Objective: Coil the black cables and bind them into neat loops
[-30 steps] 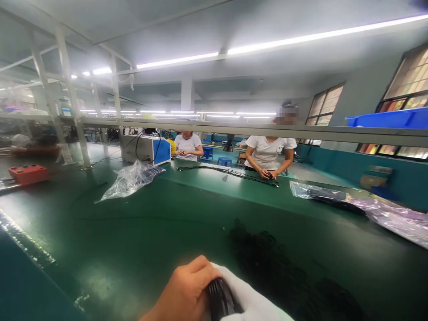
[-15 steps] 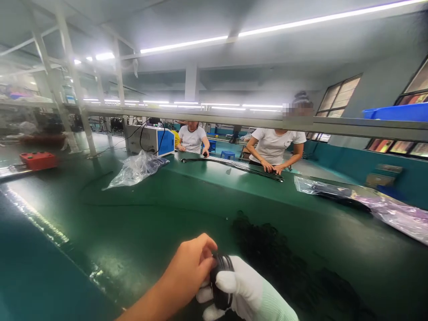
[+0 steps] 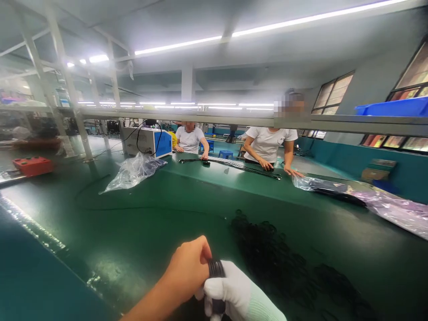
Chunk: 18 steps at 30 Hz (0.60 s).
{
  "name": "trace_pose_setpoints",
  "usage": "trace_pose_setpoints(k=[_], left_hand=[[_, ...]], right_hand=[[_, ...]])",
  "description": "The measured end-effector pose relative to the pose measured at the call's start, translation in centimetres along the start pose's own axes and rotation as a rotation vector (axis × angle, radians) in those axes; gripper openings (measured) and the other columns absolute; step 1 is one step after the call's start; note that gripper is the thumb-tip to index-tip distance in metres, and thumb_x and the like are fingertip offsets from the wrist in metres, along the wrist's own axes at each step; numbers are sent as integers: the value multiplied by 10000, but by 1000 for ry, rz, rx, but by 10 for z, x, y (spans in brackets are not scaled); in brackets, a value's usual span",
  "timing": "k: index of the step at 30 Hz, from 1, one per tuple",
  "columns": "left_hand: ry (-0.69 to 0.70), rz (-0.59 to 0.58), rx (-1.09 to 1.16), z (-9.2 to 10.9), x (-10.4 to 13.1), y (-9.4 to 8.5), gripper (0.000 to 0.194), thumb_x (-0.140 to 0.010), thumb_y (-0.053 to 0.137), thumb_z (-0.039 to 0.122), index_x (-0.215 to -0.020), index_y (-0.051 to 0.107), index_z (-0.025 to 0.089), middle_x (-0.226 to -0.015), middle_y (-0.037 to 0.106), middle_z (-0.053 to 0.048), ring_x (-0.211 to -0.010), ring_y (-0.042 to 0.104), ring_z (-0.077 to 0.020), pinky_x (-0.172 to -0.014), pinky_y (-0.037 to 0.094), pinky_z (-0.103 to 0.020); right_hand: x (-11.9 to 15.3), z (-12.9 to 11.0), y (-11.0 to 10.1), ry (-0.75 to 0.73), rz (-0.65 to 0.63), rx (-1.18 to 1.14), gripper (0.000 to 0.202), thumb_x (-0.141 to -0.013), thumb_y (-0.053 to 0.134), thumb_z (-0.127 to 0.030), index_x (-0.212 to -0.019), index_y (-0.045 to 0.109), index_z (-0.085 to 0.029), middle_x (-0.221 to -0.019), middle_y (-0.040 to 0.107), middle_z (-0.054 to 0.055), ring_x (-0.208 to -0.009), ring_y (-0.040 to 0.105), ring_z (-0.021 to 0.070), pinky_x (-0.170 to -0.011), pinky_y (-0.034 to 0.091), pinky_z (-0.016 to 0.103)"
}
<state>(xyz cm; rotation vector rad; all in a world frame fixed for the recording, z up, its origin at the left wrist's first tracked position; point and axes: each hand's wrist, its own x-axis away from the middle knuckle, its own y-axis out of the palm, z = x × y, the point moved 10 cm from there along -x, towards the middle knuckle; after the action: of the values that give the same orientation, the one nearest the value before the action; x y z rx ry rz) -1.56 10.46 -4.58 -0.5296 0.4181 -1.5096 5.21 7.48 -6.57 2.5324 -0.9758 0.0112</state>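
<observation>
My right hand (image 3: pixel 230 290), in a white knit glove, is wrapped round a coiled black cable (image 3: pixel 216 268), its thumb across the front of the loops. My bare left hand (image 3: pixel 191 263) is closed against the left side of the same coil. Its fingertips are hidden behind the hand, so I cannot see exactly what they pinch. Both hands are just above the near part of the green table (image 3: pixel 143 236). To their right a dark pile of black loops (image 3: pixel 267 245) lies on the table.
Across the table, two people in white shirts handle black cables (image 3: pixel 240 167). A clear plastic bag (image 3: pixel 133 171) lies near a blue-and-grey machine (image 3: pixel 147 140). Bagged goods (image 3: pixel 354 194) lie at right, a red box (image 3: pixel 32 166) at left. A shelf rail (image 3: pixel 214 116) spans overhead.
My left hand has turned and drawn slightly left and lower, covering the coil's left edge. The person at right has moved one hand over to the plastic bag. The view has shifted slightly.
</observation>
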Motion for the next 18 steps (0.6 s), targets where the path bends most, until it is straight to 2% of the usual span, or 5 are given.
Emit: trace_pose_setpoints(k=[5, 8, 11, 14, 18], left_hand=[[36, -39, 8, 3, -2, -6, 81, -643, 570, 188, -721, 551, 201, -648, 576, 32, -598, 482, -128, -509, 308, -217], [124, -36, 6, 12, 10, -7, 180, -649, 567, 164, -823, 572, 208, -800, 598, 19, -725, 510, -150, -638, 372, -244], [215, -93, -141, 21, 29, 7, 145, -594, 645, 125, -682, 546, 185, -869, 608, -10, -857, 488, -202, -753, 347, -306], [271, -117, -210, 24, 39, 13, 160, -584, 680, 97, -611, 541, 173, -859, 629, -15, -885, 479, -220, -786, 319, -333], [208, -89, 83, 17, 28, -7, 116, -700, 587, 155, -804, 614, 196, -817, 613, 2, -796, 529, -172, -731, 383, -281]], right_hand=[[-2, 9, -4, 7, -12, -180, 326, -675, 727, -288, -896, 636, -67, -796, 583, 84, -646, 604, 152, -513, 527, 246], [-5, 13, -4, 8, -62, -366, 287, -748, 697, -303, -944, 605, -115, -738, 535, 25, -611, 552, 106, -529, 467, 218], [-8, 4, -5, -104, -90, -383, 249, -789, 654, -290, -924, 617, -84, -704, 524, 23, -638, 541, 110, -600, 459, 240], [-7, -4, -5, -182, -108, -361, 219, -804, 625, -263, -835, 629, -46, -744, 548, 59, -714, 554, 126, -675, 462, 247], [-4, 14, 1, 34, -188, -431, 331, -765, 671, -319, -1005, 601, -102, -771, 544, 37, -661, 554, 112, -592, 498, 245]])
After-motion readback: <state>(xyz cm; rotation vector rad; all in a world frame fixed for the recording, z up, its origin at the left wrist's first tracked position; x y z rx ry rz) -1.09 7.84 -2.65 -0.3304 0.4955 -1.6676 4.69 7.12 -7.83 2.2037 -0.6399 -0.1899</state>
